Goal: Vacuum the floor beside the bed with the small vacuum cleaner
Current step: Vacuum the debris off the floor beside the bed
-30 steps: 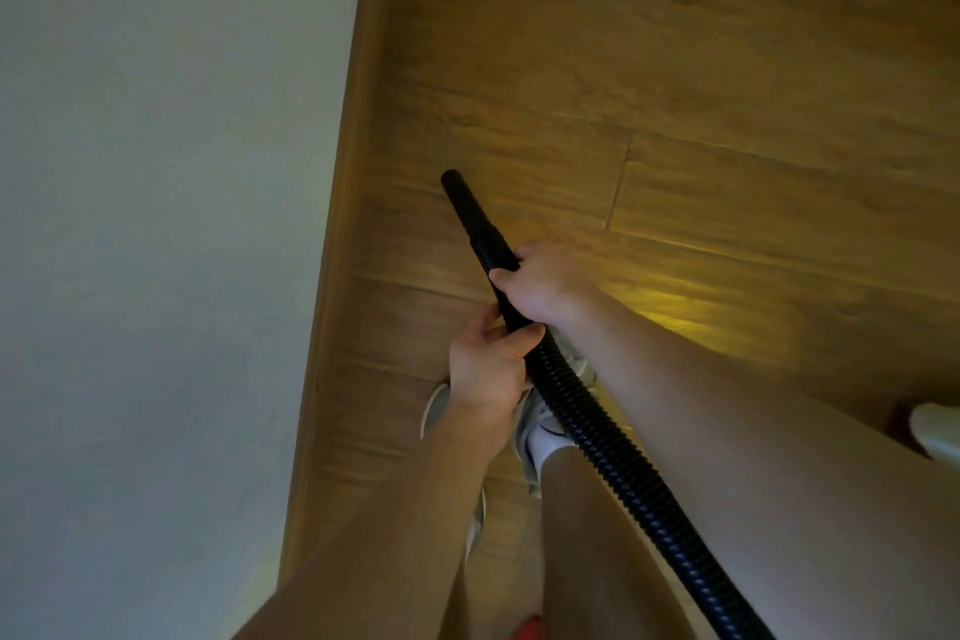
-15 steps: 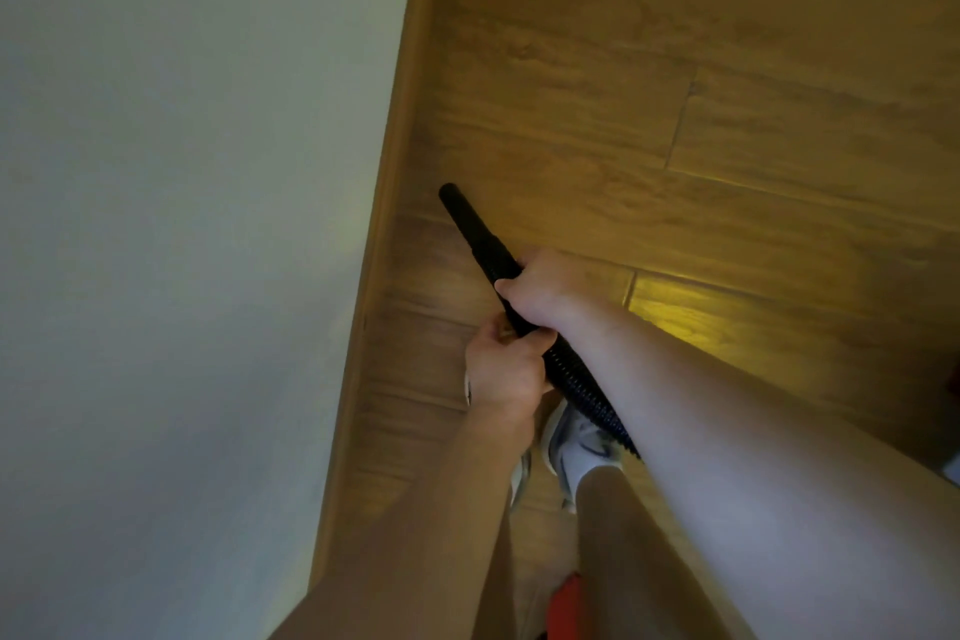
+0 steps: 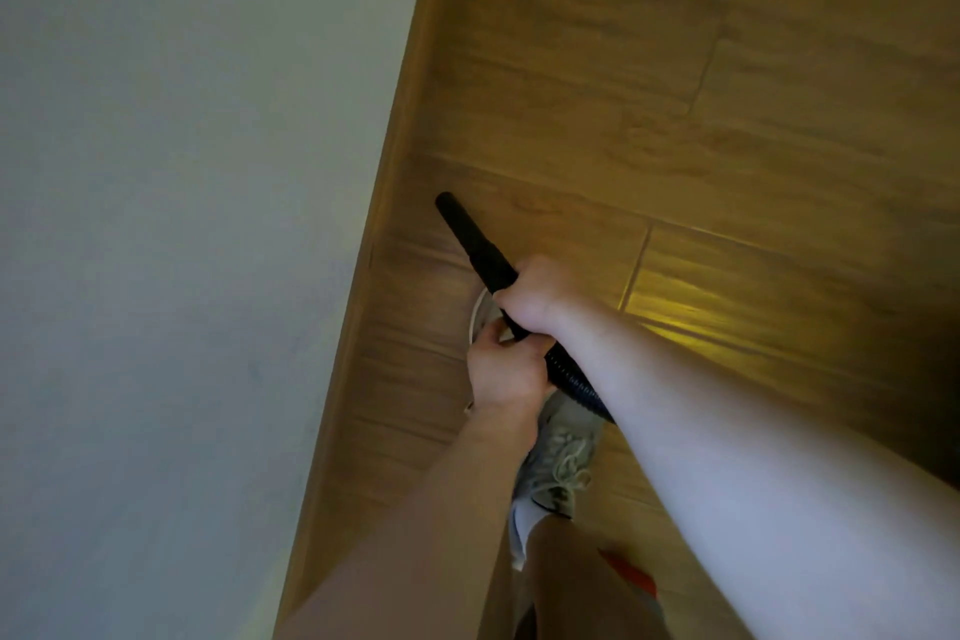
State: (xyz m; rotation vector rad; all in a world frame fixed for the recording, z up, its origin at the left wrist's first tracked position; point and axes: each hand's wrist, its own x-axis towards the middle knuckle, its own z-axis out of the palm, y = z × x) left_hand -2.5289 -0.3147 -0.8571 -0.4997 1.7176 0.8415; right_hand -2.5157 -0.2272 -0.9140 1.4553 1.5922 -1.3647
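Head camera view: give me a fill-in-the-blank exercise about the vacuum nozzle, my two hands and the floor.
The nozzle is ____ in colour.
The right hand grips it ahead of the left hand; behind both runs a ribbed ____.
The floor is laid in ____ planks.
Missing words: black; hose; wooden.
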